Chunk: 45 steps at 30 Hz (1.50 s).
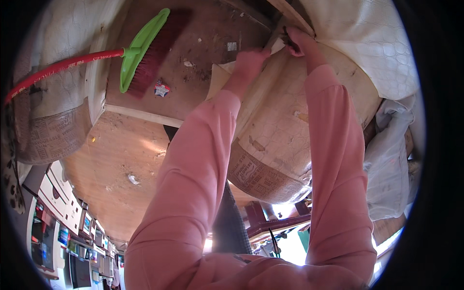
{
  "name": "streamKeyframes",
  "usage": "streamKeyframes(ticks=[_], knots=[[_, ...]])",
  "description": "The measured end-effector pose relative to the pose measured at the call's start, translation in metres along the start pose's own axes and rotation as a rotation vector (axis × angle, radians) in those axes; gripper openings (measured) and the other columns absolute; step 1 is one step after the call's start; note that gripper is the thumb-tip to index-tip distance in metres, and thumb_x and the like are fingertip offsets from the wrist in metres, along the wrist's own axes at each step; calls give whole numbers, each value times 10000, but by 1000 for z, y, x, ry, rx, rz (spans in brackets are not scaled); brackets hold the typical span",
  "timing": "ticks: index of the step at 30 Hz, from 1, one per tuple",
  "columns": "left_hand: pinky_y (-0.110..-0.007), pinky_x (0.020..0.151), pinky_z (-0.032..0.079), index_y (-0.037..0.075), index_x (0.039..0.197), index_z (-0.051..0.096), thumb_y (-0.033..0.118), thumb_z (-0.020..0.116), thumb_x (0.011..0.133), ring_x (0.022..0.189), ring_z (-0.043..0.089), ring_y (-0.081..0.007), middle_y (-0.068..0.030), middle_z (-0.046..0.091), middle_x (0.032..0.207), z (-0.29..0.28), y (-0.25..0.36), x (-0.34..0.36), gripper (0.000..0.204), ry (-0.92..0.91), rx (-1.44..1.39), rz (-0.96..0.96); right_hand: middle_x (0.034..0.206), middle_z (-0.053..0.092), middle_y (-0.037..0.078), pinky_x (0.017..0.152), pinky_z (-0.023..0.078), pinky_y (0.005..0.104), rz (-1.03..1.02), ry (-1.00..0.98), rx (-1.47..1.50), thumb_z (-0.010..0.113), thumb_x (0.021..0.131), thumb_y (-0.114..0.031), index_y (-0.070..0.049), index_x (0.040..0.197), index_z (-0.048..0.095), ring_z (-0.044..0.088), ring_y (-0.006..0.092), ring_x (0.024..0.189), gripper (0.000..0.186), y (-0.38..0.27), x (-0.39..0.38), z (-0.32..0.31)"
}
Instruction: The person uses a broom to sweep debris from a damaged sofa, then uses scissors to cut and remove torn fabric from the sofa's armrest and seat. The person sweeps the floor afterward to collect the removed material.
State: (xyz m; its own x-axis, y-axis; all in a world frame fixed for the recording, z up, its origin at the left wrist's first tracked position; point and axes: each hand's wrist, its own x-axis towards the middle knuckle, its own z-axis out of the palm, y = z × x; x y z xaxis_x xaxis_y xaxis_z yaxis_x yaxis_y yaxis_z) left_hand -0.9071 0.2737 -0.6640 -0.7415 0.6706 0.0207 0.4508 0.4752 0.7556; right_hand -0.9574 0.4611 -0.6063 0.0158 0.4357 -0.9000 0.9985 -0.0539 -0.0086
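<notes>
Both my arms, in pink sleeves, reach to the top middle, over the worn inner side of a padded furniture piece (270,121). My left hand (252,62) is closed on a strip of cream upholstery material (220,79), whose pale flap also shows between my hands. Close by on the right, my right hand (300,44) is closed around a small dark object (286,39); its kind is hard to make out. That hand is beside a wooden strip (292,17) and a cream quilted cover (367,46). My fingertips are partly hidden.
A broom with a green head (140,53) and red handle (63,64) lies at the left over a dirty brown board (198,29). Scraps and a star-shaped sticker (162,89) lie on it. Pale wooden board (121,159) continues below. White cloth (389,159) hangs at the right.
</notes>
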Motion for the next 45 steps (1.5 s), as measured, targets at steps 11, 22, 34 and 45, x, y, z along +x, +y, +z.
streamKeyframes(ticks=[11,22,34,45], knots=[[-399,584,494,141,845,561,182,553,780,733,617,-292,-92,619,757,0,-3,0,77,48,-6,8,503,454,-2,323,288,211,46,1,-150,510,850,-490,-134,631,458,370,86,361,422,-5,1,-2],[-413,597,485,115,851,550,165,527,808,753,610,-332,-138,613,779,-12,-14,-5,70,24,-98,-38,503,463,-7,331,290,202,-31,53,-170,539,825,-458,-131,651,502,375,77,373,372,-4,4,6],[-424,611,491,137,856,565,135,539,767,744,610,-326,-111,614,780,-9,-15,-5,93,52,-112,-70,534,413,1,366,331,232,-18,35,-217,484,837,-363,-106,689,445,402,98,423,299,-11,-1,12],[-430,603,496,127,858,560,154,532,796,743,614,-318,-112,612,762,-6,-18,-8,73,66,-101,-104,536,458,22,344,306,232,17,61,-324,440,850,-371,-118,710,462,376,106,393,290,-13,31,15]])
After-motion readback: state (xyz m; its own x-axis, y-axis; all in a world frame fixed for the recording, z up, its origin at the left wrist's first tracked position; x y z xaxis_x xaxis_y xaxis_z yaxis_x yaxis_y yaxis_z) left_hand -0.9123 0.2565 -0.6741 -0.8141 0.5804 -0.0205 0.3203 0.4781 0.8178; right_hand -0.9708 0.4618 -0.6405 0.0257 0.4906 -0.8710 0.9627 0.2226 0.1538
